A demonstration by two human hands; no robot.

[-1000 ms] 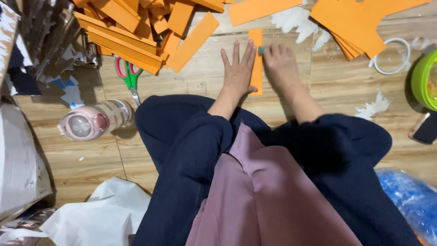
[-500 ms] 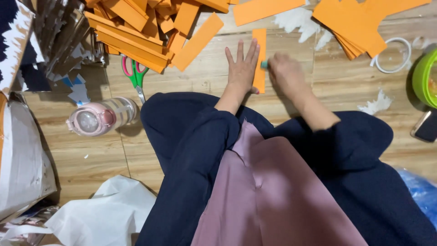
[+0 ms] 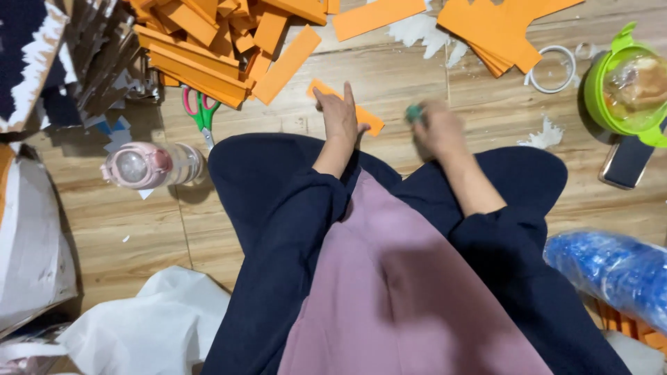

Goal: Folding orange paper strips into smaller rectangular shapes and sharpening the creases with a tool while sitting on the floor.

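- Wooden floor (image 3: 417, 83) fills the head view, littered with orange card: a heap of strips (image 3: 208, 42) at upper left, a stack of sheets (image 3: 500, 28) at upper right, white scraps between them.
- Since a second ago the strip (image 3: 368, 119) under the hands has turned: it lay upright between both hands, and now it lies slanted, mostly covered by the left hand (image 3: 340, 118).
- Right hand (image 3: 438, 128) has come off the strip and moved out to the right, apart from it; it is blurred, so it is moving fast.
- That suggests the pressing stroke on the strip is over and the strip is being handled anew, judged only from how things lie.
- Left hand pose: palm down on the strip, fingers spread and pointing away from the body, forefinger raised, wrist straight above the knee.
- Right hand pose: closed loosely round a small green thing (image 3: 415, 112) at its fingertips; blur hides what that thing is and how tight the grip sits.
- Nearby things: scissors (image 3: 200, 107) with red and green handles beside the heap, a pink-lidded bottle (image 3: 149, 165) lying at left, a tape ring (image 3: 552, 68), a green lidded bowl (image 3: 629, 87), and a phone (image 3: 625, 161) at right.
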